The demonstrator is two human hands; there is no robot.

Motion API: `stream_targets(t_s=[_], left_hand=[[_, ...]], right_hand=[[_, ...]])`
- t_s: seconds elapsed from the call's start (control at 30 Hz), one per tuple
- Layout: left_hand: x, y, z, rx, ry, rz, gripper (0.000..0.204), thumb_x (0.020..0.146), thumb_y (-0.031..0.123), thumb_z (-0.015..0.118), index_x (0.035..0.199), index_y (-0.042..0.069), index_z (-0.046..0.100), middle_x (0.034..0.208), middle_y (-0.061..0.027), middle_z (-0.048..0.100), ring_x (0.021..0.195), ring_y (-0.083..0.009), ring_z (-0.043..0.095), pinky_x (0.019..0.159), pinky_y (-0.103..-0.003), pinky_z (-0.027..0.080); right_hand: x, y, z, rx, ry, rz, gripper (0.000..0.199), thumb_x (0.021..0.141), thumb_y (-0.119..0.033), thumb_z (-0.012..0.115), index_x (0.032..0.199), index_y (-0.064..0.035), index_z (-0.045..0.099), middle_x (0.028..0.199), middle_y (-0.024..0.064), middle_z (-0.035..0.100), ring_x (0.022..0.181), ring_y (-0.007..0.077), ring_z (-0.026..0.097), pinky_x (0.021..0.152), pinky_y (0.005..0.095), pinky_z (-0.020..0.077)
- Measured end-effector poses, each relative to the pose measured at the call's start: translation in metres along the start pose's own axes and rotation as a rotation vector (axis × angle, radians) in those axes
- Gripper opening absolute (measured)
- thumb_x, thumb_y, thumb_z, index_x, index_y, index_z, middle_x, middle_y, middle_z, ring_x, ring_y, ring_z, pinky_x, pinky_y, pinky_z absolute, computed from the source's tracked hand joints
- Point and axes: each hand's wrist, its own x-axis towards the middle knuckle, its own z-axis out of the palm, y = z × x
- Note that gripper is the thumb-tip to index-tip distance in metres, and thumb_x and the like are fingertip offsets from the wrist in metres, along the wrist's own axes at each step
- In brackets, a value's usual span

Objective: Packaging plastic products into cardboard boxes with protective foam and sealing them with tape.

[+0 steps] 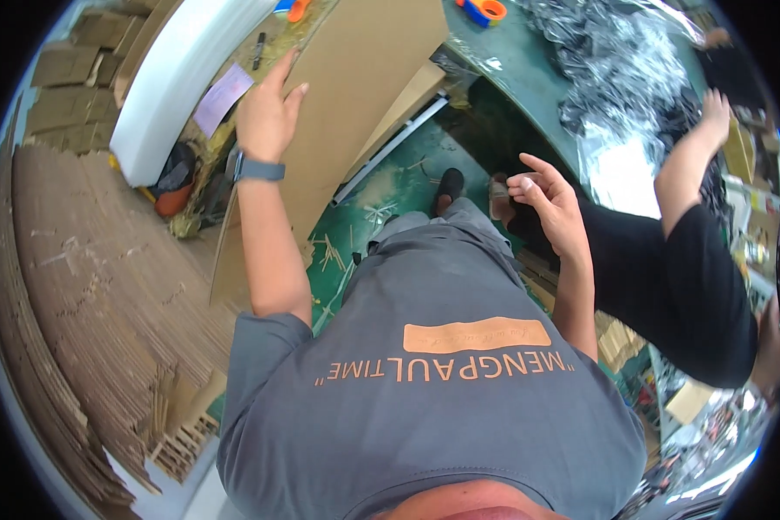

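Note:
A large brown cardboard sheet [364, 82] slants up in front of me on the left. My left hand [267, 113] lies along its left edge, index finger stretched forward and thumb spread apart. Whether the other fingers reach behind the edge is hidden. On that wrist is a dark watch. My right hand [548, 199] is in the air right of my body, index finger out and the others loosely bent, with nothing visible in it. Beneath the sheet, a second cardboard piece [403, 113] shows its edge beside a long white strip [390, 149].
Stacked flat cardboard [104, 286] fills the left, near a curved white panel [178, 78]. A green table [516, 69] carries clear plastic film [615, 65] and a tape roll [485, 10]. Close on my right is a person in black [667, 269]. Scraps litter the green floor [381, 191].

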Motion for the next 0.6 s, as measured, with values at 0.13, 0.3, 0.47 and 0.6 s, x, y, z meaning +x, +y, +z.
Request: stream_targets(t_s=[0.13, 0.3, 0.47, 0.6], left_hand=[[0.021, -0.061, 0.063, -0.065, -0.143, 0.029, 0.067, 0.098, 0.021, 0.072, 0.161, 0.025, 0.048, 0.129, -0.0253, 0.071, 0.114, -0.0487, 0.067, 0.094, -0.054, 0.057], [0.009, -0.055, 0.053, -0.085, -0.151, -0.169, 0.065, 0.099, 0.021, 0.072, 0.16, 0.021, 0.046, 0.133, -0.0257, 0.069, 0.116, -0.0504, 0.066, 0.095, -0.054, 0.056], [-0.046, -0.052, 0.039, 0.018, -0.14, -0.182, 0.065, 0.097, 0.02, 0.076, 0.156, 0.019, 0.052, 0.133, -0.0225, 0.071, 0.118, -0.0464, 0.068, 0.095, -0.052, 0.057], [-0.104, -0.073, 0.037, 0.043, -0.205, -0.363, 0.054, 0.095, 0.021, 0.077, 0.147, 0.017, 0.063, 0.127, -0.0208, 0.073, 0.114, -0.0428, 0.07, 0.093, -0.051, 0.058]], right_hand=[[0.07, -0.018, 0.008, -0.262, -0.024, -0.162, 0.05, 0.105, -0.018, 0.07, 0.149, 0.0014, 0.058, 0.111, 0.0126, 0.076, 0.095, 0.0143, 0.071, 0.086, 0.0298, 0.0584], [0.146, -0.082, 0.046, -0.595, -0.207, -0.455, 0.051, 0.097, -0.015, 0.075, 0.145, -0.0021, 0.061, 0.116, 0.0192, 0.076, 0.106, 0.0323, 0.074, 0.095, 0.0411, 0.0596], [0.212, -0.132, 0.118, -0.893, -0.072, -1.142, 0.071, 0.087, -0.012, 0.08, 0.153, -0.0145, 0.056, 0.156, 0.0137, 0.055, 0.146, 0.0359, 0.05, 0.123, 0.0517, 0.0398], [0.267, -0.153, 0.166, -1.368, -0.199, -1.299, 0.075, 0.091, -0.01, 0.069, 0.162, -0.013, 0.047, 0.172, 0.0261, 0.031, 0.164, 0.0423, 0.023, 0.131, 0.0636, 0.0174]])
